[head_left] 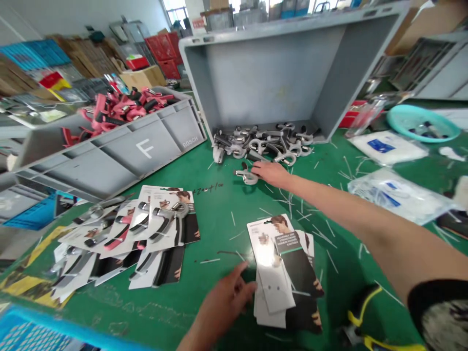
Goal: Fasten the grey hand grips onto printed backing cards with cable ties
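Observation:
My right hand [271, 174] reaches out over the green table, its fingers closed on a grey hand grip strengthener [250, 177] with a coil spring. Just behind lies a heap of grey and black hand grips [270, 141], spilling from a grey crate tipped on its side. Nearer to me, my left hand [229, 298] is beside a stack of printed backing cards [274, 273], with thumb and index finger apart and nothing between them. On the left, several cards with hand grips mounted on them [166, 222] lie overlapping, most of them grey or black, some pink.
The tipped grey crate [270, 78] stands at the back. Left of it is a grey crate [161, 141] full of pink hand grips [124, 109]. Yellow-handled pliers [360, 317] lie near right, plastic bags [402, 195] and a turquoise basin [422, 124] farther right. White ties [303, 214] are scattered about.

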`<state>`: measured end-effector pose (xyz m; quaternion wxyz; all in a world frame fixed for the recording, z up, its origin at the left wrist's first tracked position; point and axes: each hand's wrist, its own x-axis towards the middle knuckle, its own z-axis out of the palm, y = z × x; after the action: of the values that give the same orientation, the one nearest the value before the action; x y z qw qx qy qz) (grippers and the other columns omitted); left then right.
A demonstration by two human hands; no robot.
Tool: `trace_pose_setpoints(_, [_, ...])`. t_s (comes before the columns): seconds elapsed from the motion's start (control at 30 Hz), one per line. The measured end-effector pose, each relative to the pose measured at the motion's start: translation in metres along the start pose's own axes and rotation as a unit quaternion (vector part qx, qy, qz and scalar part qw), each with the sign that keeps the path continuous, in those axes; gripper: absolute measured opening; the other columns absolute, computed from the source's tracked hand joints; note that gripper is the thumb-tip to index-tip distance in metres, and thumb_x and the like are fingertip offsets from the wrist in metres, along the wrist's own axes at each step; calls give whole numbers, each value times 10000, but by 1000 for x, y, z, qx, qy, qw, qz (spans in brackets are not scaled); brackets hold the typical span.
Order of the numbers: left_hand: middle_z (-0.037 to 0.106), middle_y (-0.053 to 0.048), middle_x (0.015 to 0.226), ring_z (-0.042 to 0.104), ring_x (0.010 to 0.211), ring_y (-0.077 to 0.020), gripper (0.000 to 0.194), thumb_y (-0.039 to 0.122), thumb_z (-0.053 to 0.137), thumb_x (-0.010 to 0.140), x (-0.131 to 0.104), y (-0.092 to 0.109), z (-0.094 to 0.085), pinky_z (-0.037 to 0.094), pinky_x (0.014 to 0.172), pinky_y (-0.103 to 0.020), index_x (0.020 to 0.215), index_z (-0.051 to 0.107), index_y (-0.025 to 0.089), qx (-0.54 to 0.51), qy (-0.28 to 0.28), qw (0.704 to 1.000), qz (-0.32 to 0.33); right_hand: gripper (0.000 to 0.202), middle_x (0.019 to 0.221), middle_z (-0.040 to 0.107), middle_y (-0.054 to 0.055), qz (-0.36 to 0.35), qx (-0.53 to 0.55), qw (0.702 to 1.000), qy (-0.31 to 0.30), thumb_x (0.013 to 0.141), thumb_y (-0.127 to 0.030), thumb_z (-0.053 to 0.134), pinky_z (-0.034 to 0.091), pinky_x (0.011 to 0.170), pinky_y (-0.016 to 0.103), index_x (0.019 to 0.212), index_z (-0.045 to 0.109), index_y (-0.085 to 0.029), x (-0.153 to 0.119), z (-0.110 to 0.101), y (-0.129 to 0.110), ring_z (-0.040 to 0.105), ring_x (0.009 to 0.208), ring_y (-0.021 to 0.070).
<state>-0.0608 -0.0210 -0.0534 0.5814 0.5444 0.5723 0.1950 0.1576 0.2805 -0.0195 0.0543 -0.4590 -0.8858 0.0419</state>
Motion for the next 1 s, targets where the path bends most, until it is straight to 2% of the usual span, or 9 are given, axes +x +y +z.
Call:
trace_pose_setpoints(0.1, [700, -50, 826, 630, 608, -162, 506, 469, 484, 925, -1, 11, -21, 485, 533, -257, 1330, 499, 165, -15, 84, 996, 34, 307, 1237, 597, 124, -10, 27, 999, 27, 985, -281, 452, 464, 845, 381, 1276, 490, -192, -65, -26, -17, 588, 1081, 287])
trace_pose_setpoints(0.2, [692, -94, 1017, 670, 808, -184, 447, 397, 494, 934, 4, 34, -23, 546, 691, -300, 1325, 503, 180, -15, 143, 981, 133, 379, 1190, 631, 121, 13, 219, 973, 70, 981, -372, 463, 462, 877, 388, 1316, 443, -198, -137, -47, -44, 615, 1055, 280])
trace_pose_setpoints(0.33, [433, -125, 1454, 515, 1244, -233, 620, 207, 565, 883, 20, 59, -7, 443, 1038, -405, 1466, 358, 255, 74, 198, 929, 304, 409, 1049, 681, 57, 101, 535, 839, 4, 919, -499, 539, 507, 754, 320, 1222, 539, -224, -208, -49, -75, 651, 897, 210])
trace_pose_setpoints(0.43, [523, -109, 1369, 550, 1184, -218, 537, 172, 540, 894, 33, 61, 5, 444, 1028, -401, 1415, 439, 253, 129, 150, 919, 341, 424, 961, 687, 37, 181, 680, 710, -39, 861, -510, 622, 515, 671, 287, 1166, 556, -223, -233, -30, -88, 648, 773, 165])
trace_pose_setpoints(0.5, [637, -85, 1187, 594, 1085, -207, 355, 195, 523, 917, 39, 55, 9, 459, 990, -382, 1265, 586, 230, 156, 130, 915, 348, 418, 928, 690, 40, 196, 714, 670, -57, 859, -512, 621, 521, 650, 290, 1153, 547, -224, -238, -14, -92, 642, 713, 150])
trace_pose_setpoints(0.7, [687, -70, 1053, 607, 1014, -202, 232, 219, 524, 932, 38, 35, 15, 457, 949, -349, 1102, 681, 205, 199, 100, 913, 341, 336, 816, 683, 63, 167, 481, 859, -45, 928, -511, 476, 515, 664, 346, 954, 617, -207, -246, 13, -90, 635, 705, 206])
trace_pose_setpoints(0.83, [699, -50, 1070, 605, 1026, -195, 218, 267, 547, 932, 36, 30, 14, 451, 964, -342, 1093, 690, 229, 187, 61, 919, 340, 191, 923, 643, 97, 167, 340, 925, 18, 917, -373, 526, 460, 852, 417, 921, 611, -203, -267, 9, -92, 605, 893, 260])
trace_pose_setpoints(0.9, [697, -55, 1054, 603, 1018, -194, 223, 245, 510, 947, 42, 31, 13, 451, 964, -344, 1068, 695, 219, 178, 93, 921, 335, 144, 1048, 615, 97, 112, 276, 954, 31, 920, -270, 513, 435, 923, 406, 1019, 600, -213, -278, 5, -98, 575, 994, 249])
trace_pose_setpoints(1.0, [671, -76, 1072, 587, 1034, -202, 267, 184, 460, 952, 57, 37, 16, 449, 967, -358, 1102, 680, 203, 192, 135, 914, 331, 244, 1145, 563, 72, 29, 279, 960, 17, 871, -147, 555, 421, 962, 361, 1093, 592, -243, -286, 3, -107, 530, 1097, 224])
